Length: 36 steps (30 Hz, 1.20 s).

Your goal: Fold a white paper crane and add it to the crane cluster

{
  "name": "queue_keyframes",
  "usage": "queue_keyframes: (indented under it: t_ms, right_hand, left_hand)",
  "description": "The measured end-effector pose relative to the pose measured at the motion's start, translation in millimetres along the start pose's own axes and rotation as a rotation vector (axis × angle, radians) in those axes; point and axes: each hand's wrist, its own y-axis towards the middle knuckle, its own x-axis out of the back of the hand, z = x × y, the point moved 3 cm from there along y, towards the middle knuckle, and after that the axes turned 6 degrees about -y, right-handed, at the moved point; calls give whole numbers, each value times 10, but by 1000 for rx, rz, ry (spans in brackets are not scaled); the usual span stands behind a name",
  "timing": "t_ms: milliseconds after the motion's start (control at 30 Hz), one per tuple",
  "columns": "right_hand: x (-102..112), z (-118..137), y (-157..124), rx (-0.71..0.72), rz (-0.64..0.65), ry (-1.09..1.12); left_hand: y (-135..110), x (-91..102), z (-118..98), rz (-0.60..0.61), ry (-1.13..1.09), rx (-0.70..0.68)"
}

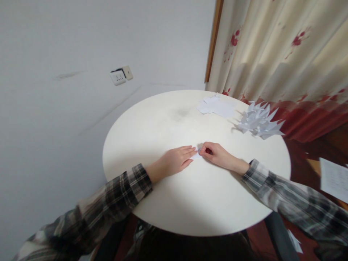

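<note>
A small piece of white paper (195,155) lies on the round white table (174,203), mostly hidden beneath my fingers. My left hand (181,159) rests flat over its left side with the fingers stretched out. At the right end of the paper, my right hand (214,154) is closed, thumb and forefinger pinched together at the edge. Whether the paper is folded there is too small to tell.
Several folded white paper cranes (259,121) cluster at the table's right rim. Loose white paper sheets (214,106) lie at the back. A white wall (67,108) borders the left, and a patterned curtain (272,54) hangs behind the right side.
</note>
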Motion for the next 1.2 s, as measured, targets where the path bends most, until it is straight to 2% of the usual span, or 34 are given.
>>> queue_keyframes:
  t_ms: [433, 733, 1200]
  right_hand:
    - [7, -28, -15, 41, 37, 71]
    - [37, 9, -20, 7, 34, 73]
    - [43, -21, -5, 38, -20, 104]
  left_hand:
    - [-2, 7, 108, -27, -79, -33]
    - [4, 13, 98, -129, -34, -65]
    - [10, 37, 73, -116, -15, -78]
